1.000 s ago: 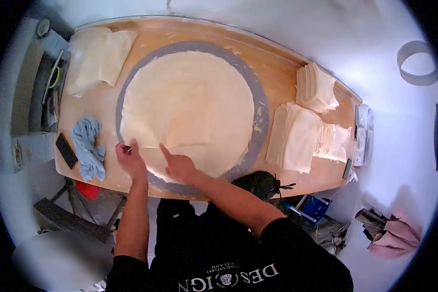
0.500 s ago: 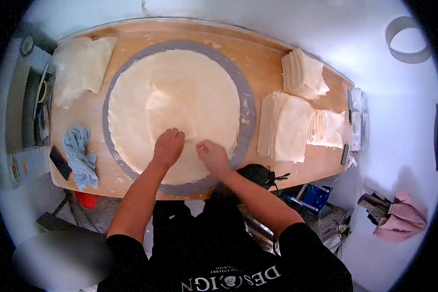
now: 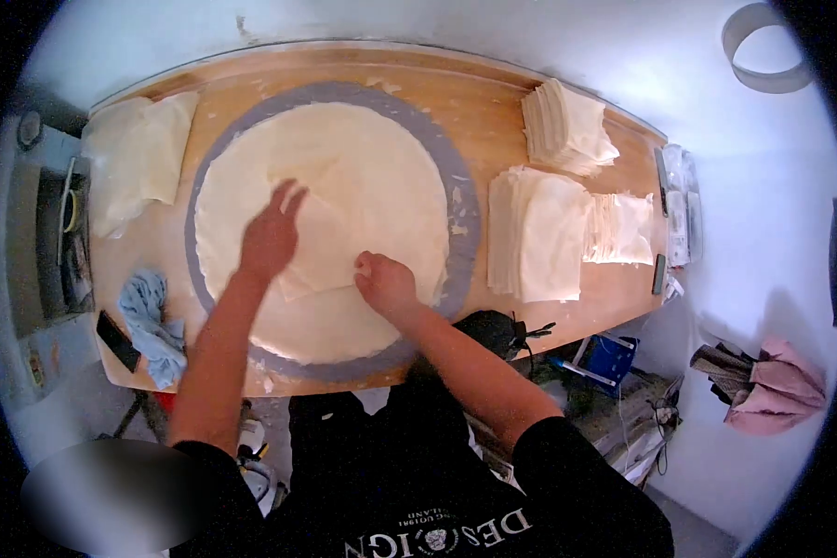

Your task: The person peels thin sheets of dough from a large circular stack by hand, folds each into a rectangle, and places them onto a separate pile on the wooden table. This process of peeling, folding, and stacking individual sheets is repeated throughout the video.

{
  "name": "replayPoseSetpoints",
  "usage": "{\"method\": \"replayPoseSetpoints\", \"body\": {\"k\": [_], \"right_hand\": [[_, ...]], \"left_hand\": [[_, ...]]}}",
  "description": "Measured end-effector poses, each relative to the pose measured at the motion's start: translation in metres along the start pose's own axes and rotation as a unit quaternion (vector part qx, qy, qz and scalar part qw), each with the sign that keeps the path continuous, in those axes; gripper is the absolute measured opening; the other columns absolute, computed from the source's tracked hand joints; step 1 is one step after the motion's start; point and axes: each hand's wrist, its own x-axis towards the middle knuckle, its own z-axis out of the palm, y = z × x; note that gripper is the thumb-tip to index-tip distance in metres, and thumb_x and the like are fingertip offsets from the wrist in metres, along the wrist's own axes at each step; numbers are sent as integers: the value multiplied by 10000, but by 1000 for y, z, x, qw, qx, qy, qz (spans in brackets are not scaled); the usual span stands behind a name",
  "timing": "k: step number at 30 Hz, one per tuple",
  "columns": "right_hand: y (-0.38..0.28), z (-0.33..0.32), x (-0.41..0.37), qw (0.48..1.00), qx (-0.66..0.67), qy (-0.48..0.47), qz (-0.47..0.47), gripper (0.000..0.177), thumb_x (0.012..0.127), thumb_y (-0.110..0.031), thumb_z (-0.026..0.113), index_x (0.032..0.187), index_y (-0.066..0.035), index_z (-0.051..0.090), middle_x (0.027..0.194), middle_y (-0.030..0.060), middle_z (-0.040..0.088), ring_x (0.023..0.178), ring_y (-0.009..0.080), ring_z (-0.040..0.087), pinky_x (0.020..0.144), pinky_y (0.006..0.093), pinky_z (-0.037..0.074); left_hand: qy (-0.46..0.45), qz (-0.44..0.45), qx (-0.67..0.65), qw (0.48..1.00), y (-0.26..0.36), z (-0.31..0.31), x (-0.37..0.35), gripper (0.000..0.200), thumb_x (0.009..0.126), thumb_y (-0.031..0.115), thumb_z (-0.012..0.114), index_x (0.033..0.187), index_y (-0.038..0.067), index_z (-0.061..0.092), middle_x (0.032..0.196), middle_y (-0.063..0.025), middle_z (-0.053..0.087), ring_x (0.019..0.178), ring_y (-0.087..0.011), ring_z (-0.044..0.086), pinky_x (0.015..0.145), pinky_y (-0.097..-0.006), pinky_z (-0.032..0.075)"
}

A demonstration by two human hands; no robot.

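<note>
A large round stack of pale, thin dough sheets point(image 3: 400, 177) lies on a grey round mat point(image 3: 462, 219). On top of it rests a smaller pale sheet point(image 3: 324, 246), its outline faint against the stack. Over the left part of this small sheet is my left hand point(image 3: 272, 232), fingers stretched out and apart, holding nothing. My right hand point(image 3: 387, 286) is curled closed at the sheet's right edge; whatever its fingertips pinch is hidden.
Folded stacks of pale sheets point(image 3: 535, 237) stand at the right, with another stack point(image 3: 567, 126) behind. At the left lie more sheets point(image 3: 139, 158), a blue cloth point(image 3: 152, 325) and a black phone point(image 3: 117, 340). A black pouch point(image 3: 489, 333) sits at the front edge.
My left hand has moved up and left, and its fingers have opened out. My right hand has shifted slightly left, still closed. The small sheet now lies flatter and spread differently.
</note>
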Motion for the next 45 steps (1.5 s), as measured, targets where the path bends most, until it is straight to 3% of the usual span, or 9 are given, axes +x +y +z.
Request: {"method": "replayPoseSetpoints", "body": {"k": [8,19,27,29,30,32,33,37,45], "right_hand": [[3,12,6,1000,26,7,7,158,813,-172,579,953,-101,564,812,133,625,776,332,625,654,455,501],[-15,9,33,989,31,54,137,331,737,-235,729,943,-61,537,794,167,614,780,354,625,683,456,503],[-10,7,45,973,142,-102,152,458,737,-189,734,1080,-16,484,828,170,620,787,303,634,677,421,537],[-41,-35,34,788,537,-131,270,459,775,-110,697,1170,-14,484,955,145,625,825,265,631,658,410,557],[-46,-52,26,790,535,-121,274,459,775,-110,697,1170,-14,484,955,145,625,825,265,631,658,410,557],[-48,-85,8,733,611,-168,247,521,798,-52,662,1271,-13,446,1083,138,608,871,261,626,633,406,565],[-45,-99,-6,731,613,-160,254,536,788,-50,663,1281,-10,455,1102,149,612,885,262,627,630,412,564],[4,-145,-62,736,627,-126,224,511,777,-43,663,1255,6,486,1108,138,611,919,255,621,700,392,560],[88,-301,-120,780,592,77,187,518,765,-21,646,1252,54,485,1052,127,634,923,205,628,820,300,520]], "left_hand": [[-161,50,7,986,-82,-17,78,407,818,91,606,1212,122,511,1095,-143,643,1023,-367,600,878,-450,487],[181,-86,-199,959,-51,-7,-12,650,766,74,681,1364,122,432,1176,-110,563,914,-247,610,809,-351,512],[166,-282,-459,826,-38,69,-129,461,864,143,658,1285,40,502,1129,-114,585,913,-195,598,745,-312,521],[136,-398,-673,609,-11,71,-133,467,897,219,631,1306,58,472,1114,-104,591,876,-187,601,777,-317,529],[127,-392,-678,609,11,59,-132,467,897,219,631,1306,58,472,1114,-104,591,876,-187,601,777,-317,529],[-22,-394,-861,322,59,20,-130,480,931,311,586,1320,66,445,1152,-106,587,938,-222,614,813,-348,545],[-51,-372,-879,295,70,20,-134,497,928,280,573,1341,52,417,1214,-121,570,1041,-264,602,887,-397,531],[-90,-282,-823,484,130,9,-132,542,870,137,600,1353,-1,397,1253,-137,555,1131,-267,565,981,-399,462],[-125,-90,-794,588,283,-44,-39,509,844,29,643,1304,-26,433,1237,-141,572,1093,-226,583,958,-345,465]]}}
